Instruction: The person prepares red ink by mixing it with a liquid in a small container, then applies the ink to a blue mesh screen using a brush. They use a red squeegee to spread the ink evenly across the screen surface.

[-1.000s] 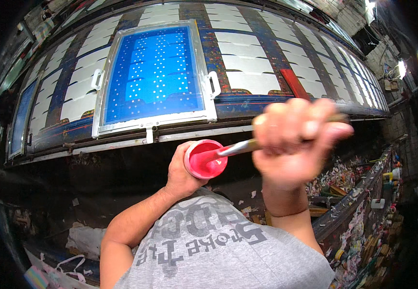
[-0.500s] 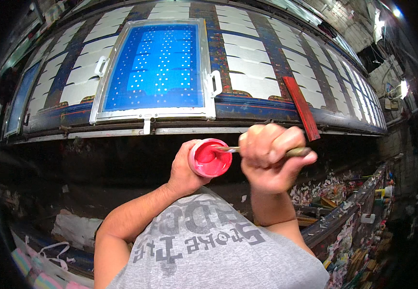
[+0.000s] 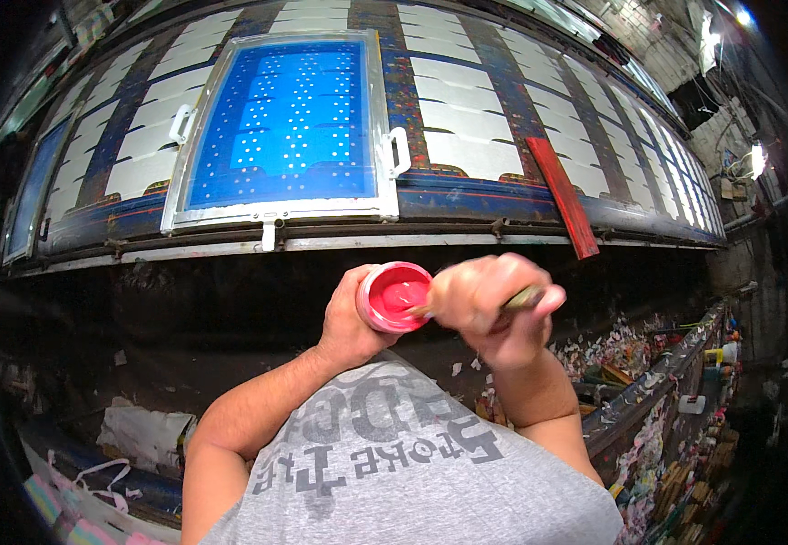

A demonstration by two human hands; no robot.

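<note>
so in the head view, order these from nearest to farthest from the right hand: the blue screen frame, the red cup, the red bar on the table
1. Red cup: just left of the right hand, held in the left hand.
2. Red bar: above the hand, slightly right, lying on the table edge.
3. Blue screen frame: farthest, up and to the left on the table.

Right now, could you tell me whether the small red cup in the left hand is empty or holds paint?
It holds paint: the small red cup in the left hand shows glossy pink-red paint inside; how deep, cannot tell.
</note>
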